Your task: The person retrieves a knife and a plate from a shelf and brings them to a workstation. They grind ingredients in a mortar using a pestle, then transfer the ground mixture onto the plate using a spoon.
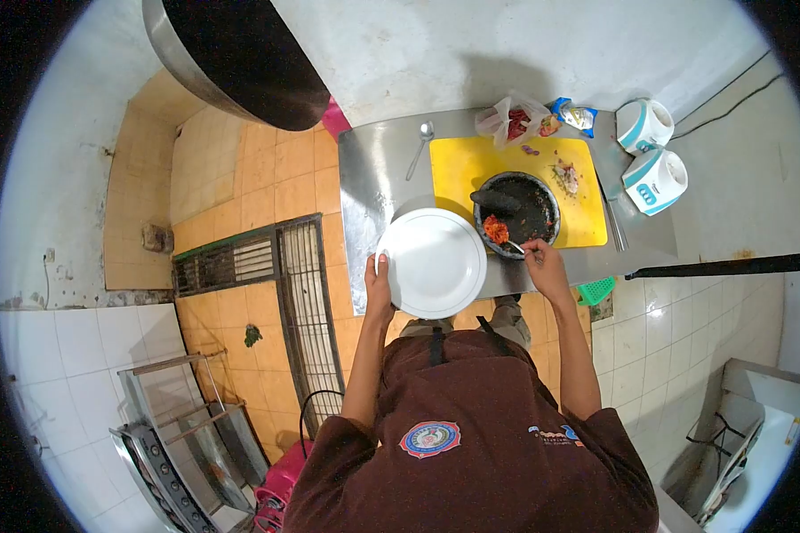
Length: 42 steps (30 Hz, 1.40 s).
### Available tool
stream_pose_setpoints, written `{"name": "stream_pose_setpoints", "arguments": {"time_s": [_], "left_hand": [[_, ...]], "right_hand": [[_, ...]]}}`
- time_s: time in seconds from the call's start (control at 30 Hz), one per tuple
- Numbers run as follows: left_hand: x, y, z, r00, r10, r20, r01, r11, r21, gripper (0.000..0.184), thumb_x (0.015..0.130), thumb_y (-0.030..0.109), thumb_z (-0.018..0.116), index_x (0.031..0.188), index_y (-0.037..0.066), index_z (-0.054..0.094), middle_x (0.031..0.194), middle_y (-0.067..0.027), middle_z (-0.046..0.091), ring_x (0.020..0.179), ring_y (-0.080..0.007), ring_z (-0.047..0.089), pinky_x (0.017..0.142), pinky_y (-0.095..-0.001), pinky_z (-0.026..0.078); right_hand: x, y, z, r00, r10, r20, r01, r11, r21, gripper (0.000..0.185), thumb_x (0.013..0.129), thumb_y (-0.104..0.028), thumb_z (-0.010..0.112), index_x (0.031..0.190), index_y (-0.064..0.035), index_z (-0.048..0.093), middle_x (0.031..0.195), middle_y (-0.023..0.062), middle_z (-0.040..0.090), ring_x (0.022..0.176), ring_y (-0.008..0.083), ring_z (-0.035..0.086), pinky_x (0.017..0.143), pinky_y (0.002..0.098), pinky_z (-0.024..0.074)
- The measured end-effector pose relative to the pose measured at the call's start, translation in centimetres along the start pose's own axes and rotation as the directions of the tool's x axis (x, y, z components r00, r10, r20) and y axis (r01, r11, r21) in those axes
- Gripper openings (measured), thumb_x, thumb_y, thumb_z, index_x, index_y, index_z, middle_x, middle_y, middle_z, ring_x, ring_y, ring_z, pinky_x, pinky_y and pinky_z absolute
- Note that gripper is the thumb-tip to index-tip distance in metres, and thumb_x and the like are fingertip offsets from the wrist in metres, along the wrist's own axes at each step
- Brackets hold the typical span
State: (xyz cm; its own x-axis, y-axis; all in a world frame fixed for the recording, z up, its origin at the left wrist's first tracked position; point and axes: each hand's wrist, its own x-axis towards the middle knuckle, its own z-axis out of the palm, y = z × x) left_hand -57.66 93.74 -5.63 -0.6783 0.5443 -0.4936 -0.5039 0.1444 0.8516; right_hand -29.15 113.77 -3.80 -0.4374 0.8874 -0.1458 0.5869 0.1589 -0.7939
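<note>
My left hand (379,282) grips the left rim of a white plate (433,263), which is bare and held at the front edge of the steel table. My right hand (544,261) is closed around the handle of a spoon (515,247). The spoon's bowl is hidden under a heap of red chili paste (496,230) in the dark stone mortar (556,202), just right of the plate. A stone pestle (496,202) leans over the mortar's left rim. Beneath the mortar lies a yellow cutting board (458,160).
Another spoon (420,149) lies at the table's back left. Behind the board are a plastic bag of red chilies (514,121) and a blue packet (575,117). Peelings (565,178) lie on the board; a knife (615,222) is beside it. Two white blender bases (655,181) stand at right.
</note>
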Motion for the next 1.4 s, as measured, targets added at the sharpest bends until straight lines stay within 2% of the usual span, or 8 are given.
{"name": "stream_pose_setpoints", "arguments": {"time_s": [0.2, 0.3, 0.7, 0.9, 1.03, 1.13, 1.23, 1.4], "left_hand": [[0.3, -0.3, 0.1, 1.000, 0.013, 0.002, -0.013, 1.000, -0.016, 0.039, 0.108, 0.036, 0.052, 0.131, 0.004, 0.049, 0.111, -0.0105, 0.063, 0.096, -0.0173, 0.064, 0.081, -0.0343, 0.056], [0.4, -0.1, 0.1, 1.000, 0.013, 0.020, -0.013, 0.999, -0.032, 0.035, 0.108, 0.034, 0.052, 0.128, 0.005, 0.051, 0.110, -0.0096, 0.064, 0.095, -0.0168, 0.064, 0.081, -0.0338, 0.056], [0.3, -0.3, 0.4, 1.000, 0.001, 0.005, -0.001, 0.999, -0.046, 0.035, 0.108, 0.033, 0.052, 0.129, 0.005, 0.049, 0.110, -0.0107, 0.064, 0.094, -0.0176, 0.065, 0.078, -0.0347, 0.057], [0.6, -0.9, 0.1, 1.000, 0.014, 0.023, -0.013, 0.997, -0.074, 0.036, 0.108, 0.034, 0.053, 0.129, 0.005, 0.048, 0.110, -0.0105, 0.065, 0.093, -0.0182, 0.066, 0.077, -0.0353, 0.058], [0.4, -0.9, -0.1, 0.998, 0.000, 0.060, 0.003, 0.999, -0.054, 0.069, 0.105, 0.038, 0.057, 0.151, -0.005, 0.030, 0.130, -0.0202, 0.058, 0.112, -0.0257, 0.063, 0.089, -0.0401, 0.058], [0.8, -1.3, -0.4, 0.997, -0.007, 0.079, 0.013, 0.997, -0.077, 0.066, 0.105, 0.038, 0.056, 0.150, -0.005, 0.033, 0.128, -0.0193, 0.059, 0.110, -0.0251, 0.064, 0.089, -0.0392, 0.058], [1.3, -2.0, -0.9, 0.997, 0.041, 0.062, -0.036, 0.996, -0.075, 0.062, 0.105, 0.037, 0.055, 0.147, -0.004, 0.037, 0.127, -0.0186, 0.060, 0.108, -0.0251, 0.065, 0.088, -0.0385, 0.058], [1.4, -2.2, -1.2, 1.000, 0.030, -0.006, -0.031, 0.997, -0.072, 0.059, 0.106, 0.037, 0.054, 0.146, -0.004, 0.040, 0.126, -0.0184, 0.061, 0.108, -0.0254, 0.066, 0.088, -0.0385, 0.058]], "right_hand": [[-0.3, -0.4, 0.2, 1.000, 0.006, -0.013, -0.005, 0.998, 0.058, 0.015, 0.097, -0.009, 0.062, 0.105, 0.0014, 0.069, 0.102, 0.0123, 0.071, 0.093, 0.0223, 0.069, 0.084, 0.0355, 0.0539], [-0.3, -0.2, 0.5, 0.999, 0.017, -0.048, -0.012, 0.996, 0.087, 0.017, 0.095, -0.016, 0.064, 0.105, -0.0042, 0.071, 0.098, 0.0203, 0.073, 0.099, 0.0359, 0.072, 0.083, 0.0434, 0.0547], [-0.5, -0.4, 0.4, 0.998, -0.022, -0.054, 0.024, 0.999, 0.029, 0.016, 0.095, -0.014, 0.063, 0.105, -0.0038, 0.070, 0.097, 0.0191, 0.073, 0.095, 0.0345, 0.071, 0.085, 0.0408, 0.0542], [-0.9, -1.8, 0.8, 0.999, -0.016, -0.041, 0.024, 0.984, 0.179, 0.017, 0.096, -0.014, 0.062, 0.105, -0.0020, 0.070, 0.098, 0.0186, 0.073, 0.096, 0.0312, 0.071, 0.084, 0.0402, 0.0545], [-2.1, -4.0, 4.2, 0.987, -0.156, 0.029, 0.149, 0.976, 0.162, 0.017, 0.096, -0.012, 0.061, 0.107, -0.0025, 0.069, 0.095, 0.0202, 0.073, 0.091, 0.0309, 0.073, 0.079, 0.0390, 0.0560], [-4.0, -6.0, 7.2, 0.980, -0.146, 0.137, 0.122, 0.977, 0.173, 0.017, 0.097, -0.014, 0.061, 0.108, -0.0036, 0.069, 0.092, 0.0224, 0.072, 0.082, 0.0359, 0.072, 0.071, 0.0433, 0.0561], [-5.3, -7.8, 7.8, 0.977, -0.125, 0.172, 0.137, 0.989, -0.059, 0.017, 0.098, -0.013, 0.060, 0.111, -0.0053, 0.066, 0.088, 0.0234, 0.071, 0.076, 0.0400, 0.070, 0.067, 0.0486, 0.0542], [-5.6, -7.8, 8.4, 0.939, -0.336, 0.069, 0.340, 0.938, -0.060, 0.018, 0.097, -0.006, 0.059, 0.113, -0.0036, 0.065, 0.089, 0.0211, 0.070, 0.076, 0.0360, 0.069, 0.066, 0.0461, 0.0528]]}}
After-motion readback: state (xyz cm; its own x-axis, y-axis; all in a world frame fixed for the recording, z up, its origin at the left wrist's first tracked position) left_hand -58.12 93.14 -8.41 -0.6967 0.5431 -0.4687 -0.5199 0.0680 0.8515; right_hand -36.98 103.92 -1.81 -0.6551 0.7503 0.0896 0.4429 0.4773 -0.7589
